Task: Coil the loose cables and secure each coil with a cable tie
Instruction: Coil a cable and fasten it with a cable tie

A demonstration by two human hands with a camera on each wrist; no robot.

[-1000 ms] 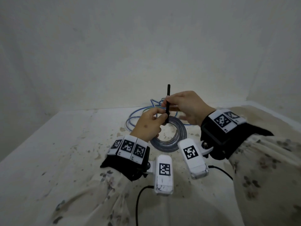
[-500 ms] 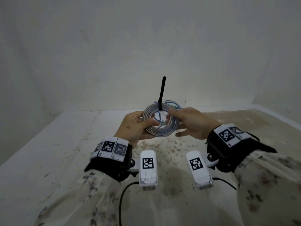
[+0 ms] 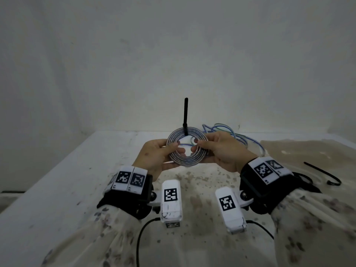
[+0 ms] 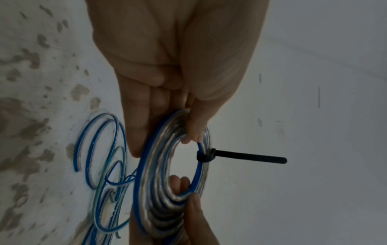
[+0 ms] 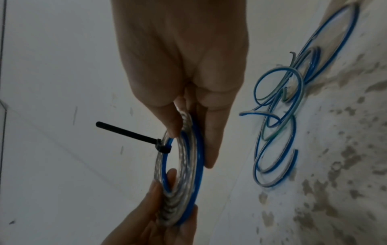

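Observation:
A flat coil of clear-and-blue cable (image 3: pixel 187 160) (image 4: pixel 159 187) (image 5: pixel 188 174) is held upright above the table. My left hand (image 3: pixel 159 154) pinches its left side between thumb and fingers. My right hand (image 3: pixel 219 150) pinches the right side the same way. A black cable tie (image 3: pixel 185 116) (image 4: pixel 247 156) (image 5: pixel 130 133) is cinched round the coil's top, its tail sticking straight up. Loose blue and greenish cables (image 3: pixel 231 134) (image 4: pixel 104 165) (image 5: pixel 280 124) lie on the table behind my right hand.
A second black cable tie (image 3: pixel 323 175), bent into a hook, lies on the cloth at the right. The stained white table (image 3: pixel 57 189) meets a pale wall (image 3: pixel 173 54) at the back. Black leads run from the wrist cameras toward me.
The coil has been lifted off the table and turned upright, facing me. Both hands moved from the tie to the coil's sides. The view swung left, showing the loose cables at the right.

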